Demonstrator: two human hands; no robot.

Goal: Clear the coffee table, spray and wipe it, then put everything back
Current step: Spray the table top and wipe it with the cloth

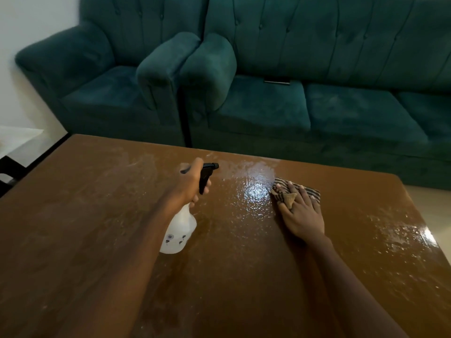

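- the left hand is wrapped around the neck of a white spray bottle, fingers curled shut on the black trigger head.
- the nozzle pokes out past the left fingertips, aimed toward the far edge of the coffee table; the bottle's body hangs below the left palm, tilted, and whether its base touches the wood cannot be told.
- the right hand lies flat with fingers spread apart, pressing a striped cloth down on the table top.
- the cloth sits under and just beyond the right fingertips; one folded corner of it sticks up between the fingers.
- a glossy wet patch shines on the wood between the two hands, just beside the right fingers' cloth and ahead of the nozzle.
- fine droplets cover much of the brown surface around both hands.
- beyond the fingertips, past the table's far edge, stand a dark green armchair and a matching sofa.
- a small dark flat object lies on the sofa seat near the backrest; what it is cannot be told.
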